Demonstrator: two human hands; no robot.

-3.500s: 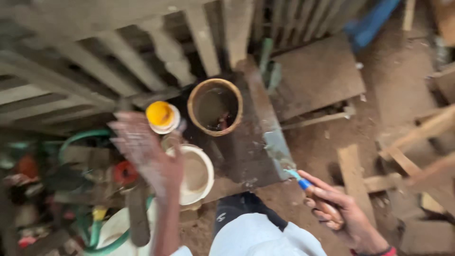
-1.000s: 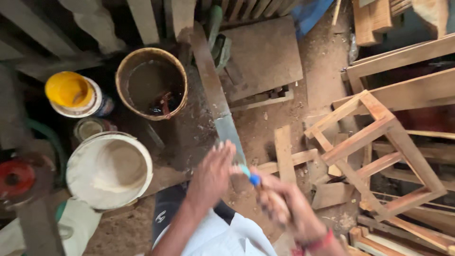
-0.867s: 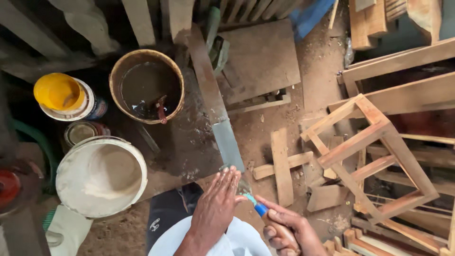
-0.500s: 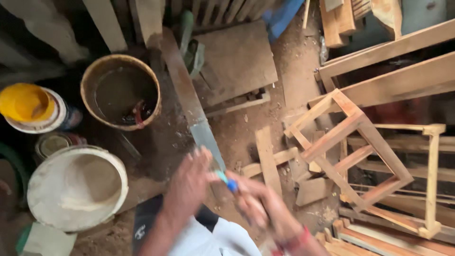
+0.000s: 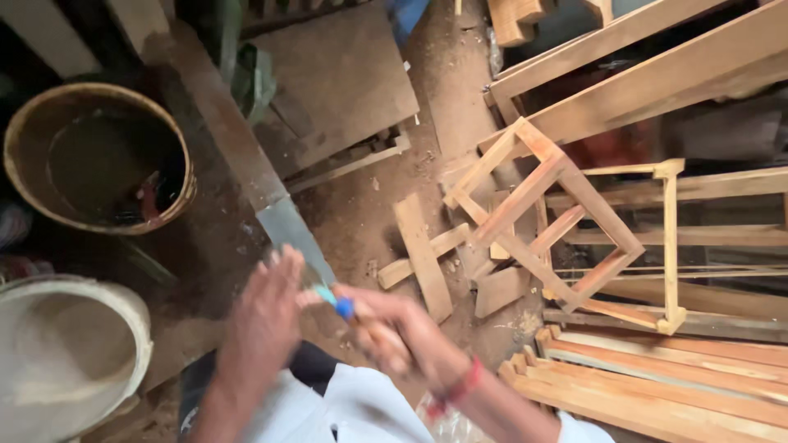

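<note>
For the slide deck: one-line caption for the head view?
Both hands, left hand and right hand, meet at a blue-tipped tool over a dirt workshop floor.

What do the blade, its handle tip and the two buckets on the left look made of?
Blade: dull grey metal, likely steel. Handle tip: blue, probably plastic, gripped by the right hand. Brown bucket: stained, material unclear. White bucket: seemingly plastic, smeared.

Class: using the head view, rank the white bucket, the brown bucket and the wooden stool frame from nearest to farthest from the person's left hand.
1. White bucket, to the left of the left hand.
2. Brown bucket, up and left.
3. Wooden stool frame, far right.
</note>
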